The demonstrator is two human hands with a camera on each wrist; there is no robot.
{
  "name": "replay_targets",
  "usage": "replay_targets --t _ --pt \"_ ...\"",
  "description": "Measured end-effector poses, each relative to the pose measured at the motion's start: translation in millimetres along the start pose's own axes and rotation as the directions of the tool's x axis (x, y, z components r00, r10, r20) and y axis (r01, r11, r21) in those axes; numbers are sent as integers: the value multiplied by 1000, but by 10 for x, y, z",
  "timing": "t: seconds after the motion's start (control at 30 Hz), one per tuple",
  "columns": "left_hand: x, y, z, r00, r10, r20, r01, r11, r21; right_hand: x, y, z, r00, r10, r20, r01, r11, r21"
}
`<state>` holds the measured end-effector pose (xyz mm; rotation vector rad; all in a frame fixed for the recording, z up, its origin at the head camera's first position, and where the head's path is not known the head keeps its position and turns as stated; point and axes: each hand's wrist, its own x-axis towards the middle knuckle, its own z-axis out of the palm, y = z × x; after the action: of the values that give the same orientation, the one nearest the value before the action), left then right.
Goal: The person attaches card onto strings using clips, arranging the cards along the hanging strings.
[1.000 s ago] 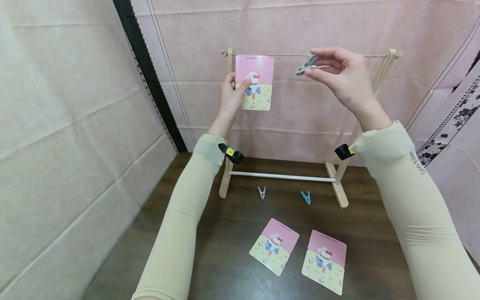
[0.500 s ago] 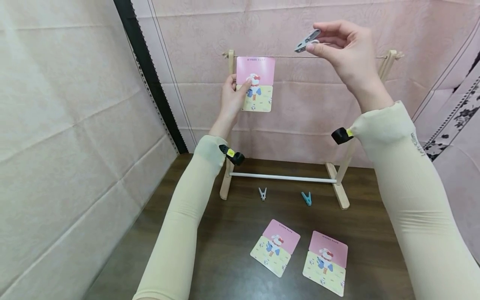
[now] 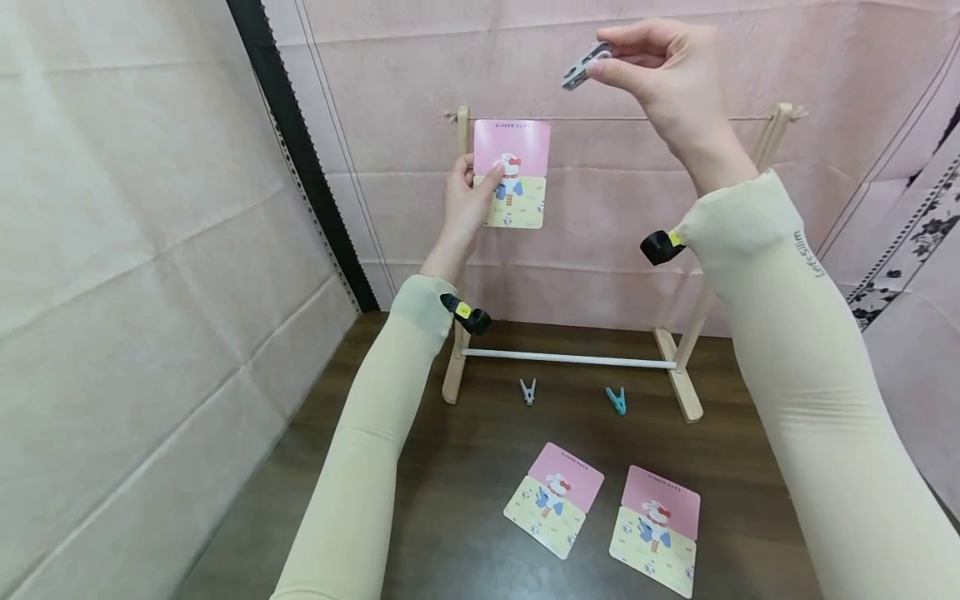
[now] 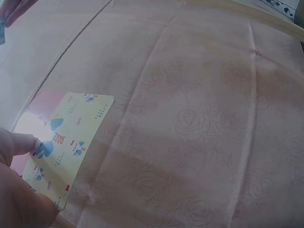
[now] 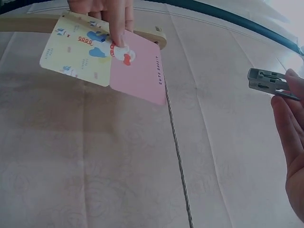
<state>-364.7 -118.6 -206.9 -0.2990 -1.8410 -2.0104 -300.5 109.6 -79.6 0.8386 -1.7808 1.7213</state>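
Note:
My left hand (image 3: 467,200) pinches a pink-and-yellow card (image 3: 522,148) by its left side, thumb across the printed rabbit-like figure. The card is upright, its top edge by the string (image 3: 592,118) near the left post. Above the string and to the right of the card, my right hand (image 3: 675,87) pinches a grey clothespin (image 3: 585,67) between thumb and fingers. In the right wrist view the clothespin (image 5: 268,81) points toward the card (image 5: 135,71), apart from both card and string. The left wrist view shows the card (image 4: 80,128) with my thumb on its front.
A wooden stand with a left post (image 3: 462,133), a right post (image 3: 776,137) and a white lower bar (image 3: 570,358) carries the string. On the dark table (image 3: 450,508) lie a grey clothespin (image 3: 528,392), a blue clothespin (image 3: 617,401) and two matching cards, one left (image 3: 555,500), one right (image 3: 656,532).
My right hand has risen with the clothespin from string height to above the string, then shifted left toward the card. My left hand keeps the card almost in the same place.

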Motion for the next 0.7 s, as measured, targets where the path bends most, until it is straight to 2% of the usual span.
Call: replay_targets --t 0.07,0.23,0.4,0.7 --pt "-1 -2 -10 1000 4 -7 -4 1000 0 47 24 35 1000 7 -2 -7 1000 16" --pt "6 5 -15 1000 8 2 -8 1000 -2 158 53 101 1000 16 -5 -16 999 -48" --pt "20 11 -7 1000 7 8 -7 1000 -8 250 87 163 998 63 -12 -64 996 -64" --pt "25 -12 -12 1000 0 -3 0 1000 -3 349 280 318 994 111 1 -110 990 -90"
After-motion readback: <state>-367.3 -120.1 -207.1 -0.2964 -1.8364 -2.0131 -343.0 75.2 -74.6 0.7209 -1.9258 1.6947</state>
